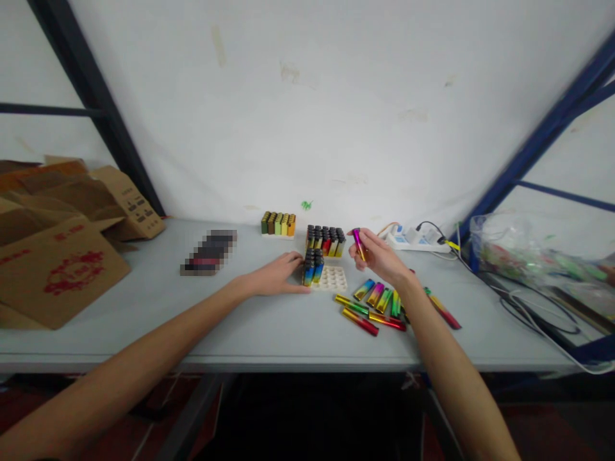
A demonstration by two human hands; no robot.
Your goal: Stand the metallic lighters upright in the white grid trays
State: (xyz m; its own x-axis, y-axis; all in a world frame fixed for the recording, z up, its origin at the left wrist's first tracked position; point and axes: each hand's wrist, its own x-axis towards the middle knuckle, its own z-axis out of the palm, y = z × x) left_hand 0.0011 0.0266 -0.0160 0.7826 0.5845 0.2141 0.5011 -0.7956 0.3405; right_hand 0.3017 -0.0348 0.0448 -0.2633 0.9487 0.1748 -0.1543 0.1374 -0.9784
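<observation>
My left hand point(281, 275) rests on the table, thumb and fingers spread around the left end of a white tray point(335, 279) with round holes. Blue-gold lighters point(313, 267) stand upright in the tray's left part, and its right part shows bare holes. In my right hand point(379, 256), closed between thumb and fingers, is a purple-gold lighter point(359, 244), held tilted above and right of the tray. Several metallic lighters point(375, 294) in mixed colours lie loose below that hand, partly hidden by my right forearm.
Behind the tray stand a filled block of dark-topped lighters point(325, 242) and another lighter block point(278, 225). A blurred dark object point(210, 252) lies left. Cardboard boxes point(62, 269) fill the far left. A power strip point(416, 241), cables and plastic bags point(514, 246) occupy the right.
</observation>
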